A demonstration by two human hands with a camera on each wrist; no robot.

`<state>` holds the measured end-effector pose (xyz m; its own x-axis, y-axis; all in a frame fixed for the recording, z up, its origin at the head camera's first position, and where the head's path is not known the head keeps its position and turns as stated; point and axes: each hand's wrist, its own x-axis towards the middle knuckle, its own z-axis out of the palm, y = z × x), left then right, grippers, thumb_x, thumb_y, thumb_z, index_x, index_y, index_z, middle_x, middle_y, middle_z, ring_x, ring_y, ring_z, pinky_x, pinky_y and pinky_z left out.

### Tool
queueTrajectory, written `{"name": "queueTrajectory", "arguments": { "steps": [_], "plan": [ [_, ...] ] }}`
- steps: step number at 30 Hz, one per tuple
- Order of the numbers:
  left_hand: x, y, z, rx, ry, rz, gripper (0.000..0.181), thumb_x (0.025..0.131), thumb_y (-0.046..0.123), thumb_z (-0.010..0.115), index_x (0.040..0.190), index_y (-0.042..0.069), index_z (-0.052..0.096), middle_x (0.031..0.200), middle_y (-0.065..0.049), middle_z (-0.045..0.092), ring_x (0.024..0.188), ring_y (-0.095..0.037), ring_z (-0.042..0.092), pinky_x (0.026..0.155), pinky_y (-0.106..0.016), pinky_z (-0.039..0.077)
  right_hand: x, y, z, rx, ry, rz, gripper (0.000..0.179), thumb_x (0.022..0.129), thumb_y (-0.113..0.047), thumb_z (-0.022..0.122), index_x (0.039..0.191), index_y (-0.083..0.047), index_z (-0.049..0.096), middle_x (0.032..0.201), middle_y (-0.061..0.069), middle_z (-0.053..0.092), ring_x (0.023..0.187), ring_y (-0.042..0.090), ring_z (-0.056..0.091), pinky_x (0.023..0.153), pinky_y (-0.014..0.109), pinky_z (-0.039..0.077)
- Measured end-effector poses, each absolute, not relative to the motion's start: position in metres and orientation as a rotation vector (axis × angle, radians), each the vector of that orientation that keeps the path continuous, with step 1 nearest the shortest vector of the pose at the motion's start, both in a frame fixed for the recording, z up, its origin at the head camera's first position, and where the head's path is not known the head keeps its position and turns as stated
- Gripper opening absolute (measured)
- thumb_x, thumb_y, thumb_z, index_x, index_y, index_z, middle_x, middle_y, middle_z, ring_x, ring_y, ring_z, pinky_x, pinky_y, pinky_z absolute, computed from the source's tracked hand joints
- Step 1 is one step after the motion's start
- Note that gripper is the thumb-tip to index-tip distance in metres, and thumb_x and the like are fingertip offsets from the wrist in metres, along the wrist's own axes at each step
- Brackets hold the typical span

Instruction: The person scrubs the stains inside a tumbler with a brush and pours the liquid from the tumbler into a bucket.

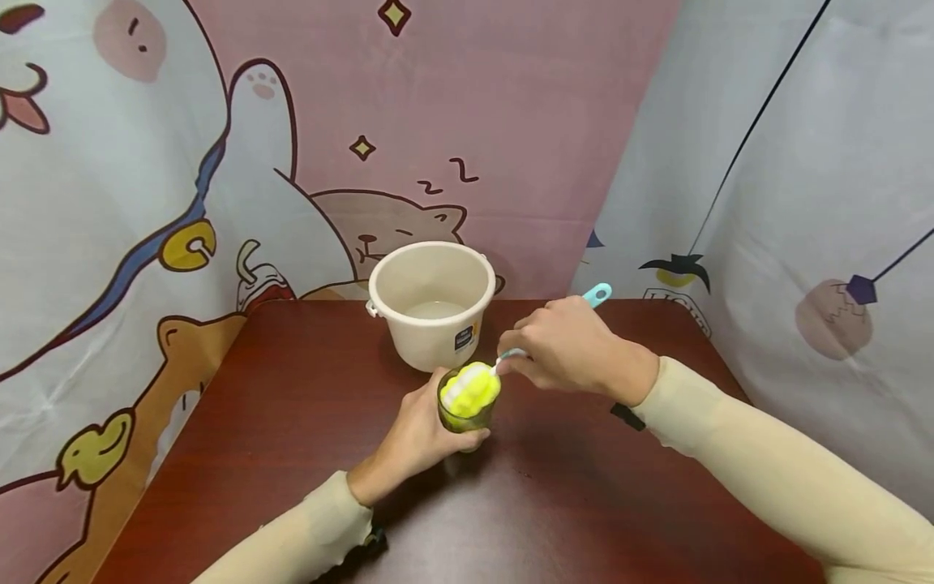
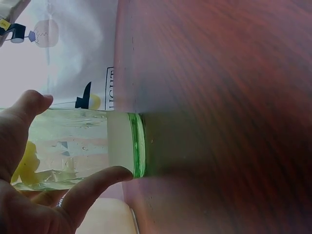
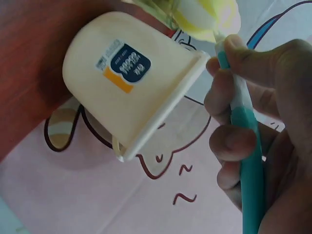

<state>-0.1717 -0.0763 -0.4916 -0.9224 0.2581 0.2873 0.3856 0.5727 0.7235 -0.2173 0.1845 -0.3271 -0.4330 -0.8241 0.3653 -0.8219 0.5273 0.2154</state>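
My left hand (image 1: 422,431) grips a clear, greenish glass cup (image 2: 87,141) around its side, close above the table. A bottle brush with a yellow and white sponge head (image 1: 470,391) and a teal handle (image 3: 249,165) is in my right hand (image 1: 565,345), its fingers curled round the handle. The sponge head sits at the cup's mouth, partly inside and partly above the rim. In the left wrist view, some yellow sponge shows through the glass near the thumb, and a few droplets cling to the wall.
A cream bucket (image 1: 432,320) with a dark label stands just behind the cup, holding what looks like a little water. The dark red wooden table (image 1: 306,389) spreads beneath. Cartoon-printed cloth (image 1: 511,105) hangs behind the table and along both sides.
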Motion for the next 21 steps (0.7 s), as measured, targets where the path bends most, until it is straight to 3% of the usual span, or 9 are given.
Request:
{"name": "queueTrajectory", "arguments": {
  "steps": [12, 21],
  "plan": [
    [-0.170, -0.077, -0.491, -0.552, -2.649, -1.268, 0.081, 0.077, 0.039, 0.110, 0.140, 0.020, 0.062, 0.112, 0.005, 0.080, 0.100, -0.011, 0.078, 0.092, -0.032, 0.065, -0.213, 0.168, -0.346, 1.271, -2.404, -0.039, 0.017, 0.093, -0.039, 0.099, 0.098, -0.027, 0.089, 0.078, -0.014, 0.081, 0.058, 0.011, 0.070, 0.051, 0.027, 0.046],
    [-0.169, -0.076, -0.489, -0.555, -2.646, -1.287, 0.082, 0.077, 0.038, 0.110, 0.142, 0.020, 0.063, 0.113, 0.006, 0.080, 0.100, -0.011, 0.077, 0.091, -0.030, 0.065, -0.210, 0.154, -0.354, 1.308, -2.370, -0.200, 0.033, 0.093, -0.039, 0.097, 0.077, -0.024, 0.073, 0.062, -0.009, 0.063, 0.052, 0.014, 0.054, 0.053, 0.034, 0.046]
  ]
}}
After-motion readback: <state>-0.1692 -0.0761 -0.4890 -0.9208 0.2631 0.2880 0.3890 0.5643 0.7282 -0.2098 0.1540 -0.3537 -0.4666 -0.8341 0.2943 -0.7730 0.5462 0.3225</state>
